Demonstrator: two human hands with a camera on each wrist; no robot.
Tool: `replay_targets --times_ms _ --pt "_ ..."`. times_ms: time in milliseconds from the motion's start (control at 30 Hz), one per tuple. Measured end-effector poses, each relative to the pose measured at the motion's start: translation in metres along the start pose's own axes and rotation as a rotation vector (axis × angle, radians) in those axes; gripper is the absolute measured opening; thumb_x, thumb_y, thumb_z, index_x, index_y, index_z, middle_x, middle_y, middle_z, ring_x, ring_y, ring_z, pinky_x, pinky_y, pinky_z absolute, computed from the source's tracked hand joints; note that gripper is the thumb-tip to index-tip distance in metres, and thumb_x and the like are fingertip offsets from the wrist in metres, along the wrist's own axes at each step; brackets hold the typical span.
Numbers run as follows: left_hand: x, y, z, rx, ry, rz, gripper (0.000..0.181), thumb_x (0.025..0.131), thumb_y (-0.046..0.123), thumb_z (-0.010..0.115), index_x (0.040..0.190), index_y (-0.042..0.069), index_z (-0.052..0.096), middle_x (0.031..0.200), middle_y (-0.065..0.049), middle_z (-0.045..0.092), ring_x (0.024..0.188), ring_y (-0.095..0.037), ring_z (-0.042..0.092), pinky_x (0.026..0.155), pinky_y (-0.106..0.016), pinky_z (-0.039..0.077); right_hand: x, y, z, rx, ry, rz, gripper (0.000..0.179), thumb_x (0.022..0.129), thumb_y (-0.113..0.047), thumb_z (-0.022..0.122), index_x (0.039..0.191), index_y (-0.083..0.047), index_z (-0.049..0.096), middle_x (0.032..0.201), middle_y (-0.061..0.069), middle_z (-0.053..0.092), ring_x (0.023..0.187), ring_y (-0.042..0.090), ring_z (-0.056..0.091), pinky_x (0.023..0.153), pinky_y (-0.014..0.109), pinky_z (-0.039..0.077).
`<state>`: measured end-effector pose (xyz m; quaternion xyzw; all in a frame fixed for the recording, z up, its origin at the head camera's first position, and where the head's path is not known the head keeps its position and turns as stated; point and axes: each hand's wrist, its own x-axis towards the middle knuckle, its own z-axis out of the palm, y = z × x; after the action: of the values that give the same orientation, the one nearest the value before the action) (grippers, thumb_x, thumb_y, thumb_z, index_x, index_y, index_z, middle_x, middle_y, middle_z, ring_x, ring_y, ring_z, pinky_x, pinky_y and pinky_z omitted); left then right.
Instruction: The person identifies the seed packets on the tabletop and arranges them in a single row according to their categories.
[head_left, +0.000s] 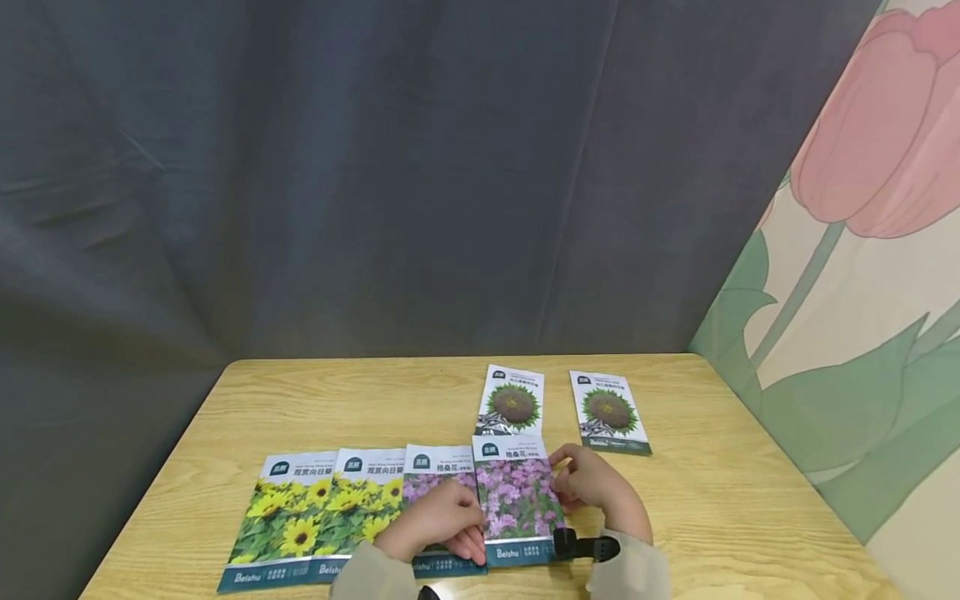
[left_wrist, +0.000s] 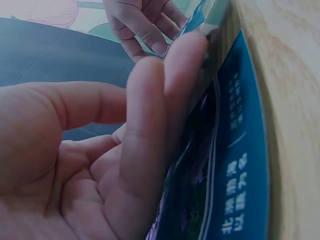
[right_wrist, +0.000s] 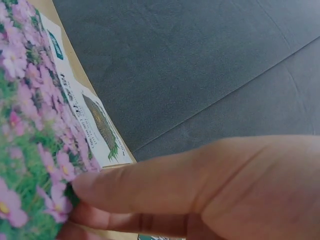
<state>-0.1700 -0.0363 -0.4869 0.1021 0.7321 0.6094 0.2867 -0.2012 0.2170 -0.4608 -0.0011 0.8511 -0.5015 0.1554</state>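
In the head view, four flower seed packets lie in a row at the front of the table. My right hand (head_left: pixel 600 487) pinches the right edge of the rightmost pink-flower seed packet (head_left: pixel 516 496), with its thumb (right_wrist: pixel 107 190) on the printed face and fingers behind. That packet looks slightly raised in the right wrist view. Over the neighbouring pink-flower packet (head_left: pixel 438 460) is my left hand (head_left: pixel 442 517); its fingers (left_wrist: pixel 145 120) are extended and touch near the packets' meeting edges. Left of these lie two yellow-flower packets, one outermost (head_left: pixel 288 517), the other inner (head_left: pixel 367 492), their edges overlapping.
Two sunflower-head seed packets lie farther back, one behind the right pink packet (head_left: pixel 513 402), another to its right (head_left: pixel 611 412). The wooden table (head_left: pixel 360 400) meets a dark curtain (head_left: pixel 420 183) behind. A tulip-painted wall (head_left: pixel 862 333) borders the right side.
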Motion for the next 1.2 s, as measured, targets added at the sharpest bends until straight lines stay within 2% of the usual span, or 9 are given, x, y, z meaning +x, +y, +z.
replay_targets --times_ms 200,433,567,667,800,933,1200 --pt "-0.002 0.0 0.0 0.006 -0.031 -0.029 0.018 0.094 0.001 0.057 0.081 -0.005 0.068 0.07 -0.018 0.072 0.058 -0.021 0.072 0.049 -0.022 0.056 0.001 -0.001 0.003 -0.017 0.001 0.032 0.018 0.092 0.006 0.063 0.11 0.008 0.059 0.081 0.014 0.055 0.065 0.024 0.06 0.06 0.04 0.061" --pt "-0.004 0.002 0.0 0.0 -0.055 -0.073 0.021 0.094 0.002 0.057 0.082 -0.005 0.072 0.072 -0.019 0.072 0.056 -0.014 0.07 0.049 -0.022 0.056 0.003 0.0 0.007 -0.041 0.05 0.058 0.022 0.091 0.009 0.063 0.112 0.008 0.06 0.08 0.015 0.055 0.063 0.025 0.059 0.058 0.04 0.059" --pt "-0.004 0.0 0.002 -0.008 -0.033 -0.064 0.022 0.095 0.003 0.056 0.079 -0.006 0.069 0.071 -0.019 0.072 0.056 -0.016 0.071 0.05 -0.022 0.057 0.003 0.0 0.009 -0.046 0.061 0.055 0.025 0.089 0.011 0.062 0.113 0.006 0.058 0.077 0.014 0.054 0.061 0.024 0.057 0.055 0.038 0.058" --pt "-0.004 0.0 0.003 -0.009 -0.009 -0.045 0.023 0.095 0.004 0.056 0.077 -0.006 0.068 0.069 -0.018 0.071 0.052 -0.013 0.069 0.047 -0.02 0.055 0.003 -0.001 0.01 -0.052 0.072 0.051 0.027 0.088 0.012 0.063 0.113 0.005 0.057 0.075 0.014 0.053 0.06 0.023 0.056 0.054 0.038 0.057" --pt "-0.003 0.001 0.004 -0.01 0.025 -0.017 0.028 0.097 0.006 0.059 0.074 -0.005 0.069 0.062 -0.012 0.069 0.044 -0.005 0.061 0.043 -0.015 0.049 0.004 -0.002 0.011 -0.069 0.083 0.052 0.031 0.087 0.012 0.064 0.116 0.005 0.056 0.075 0.014 0.052 0.06 0.023 0.055 0.053 0.036 0.056" --pt "-0.001 0.0 0.004 -0.012 0.056 0.008 0.032 0.098 0.008 0.061 0.07 -0.005 0.068 0.056 -0.006 0.066 0.042 -0.003 0.059 0.041 -0.013 0.046 0.005 -0.002 0.011 -0.082 0.091 0.063 0.033 0.087 0.012 0.064 0.118 0.004 0.055 0.077 0.014 0.053 0.06 0.023 0.055 0.052 0.034 0.055" --pt "-0.001 -0.002 0.006 0.082 0.104 0.042 0.032 0.096 0.008 0.064 0.066 -0.003 0.069 0.054 -0.007 0.066 0.039 -0.003 0.056 0.039 -0.014 0.045 0.006 -0.002 0.013 -0.086 0.09 0.069 0.032 0.088 0.013 0.063 0.117 0.004 0.054 0.076 0.014 0.053 0.06 0.023 0.054 0.052 0.034 0.053"
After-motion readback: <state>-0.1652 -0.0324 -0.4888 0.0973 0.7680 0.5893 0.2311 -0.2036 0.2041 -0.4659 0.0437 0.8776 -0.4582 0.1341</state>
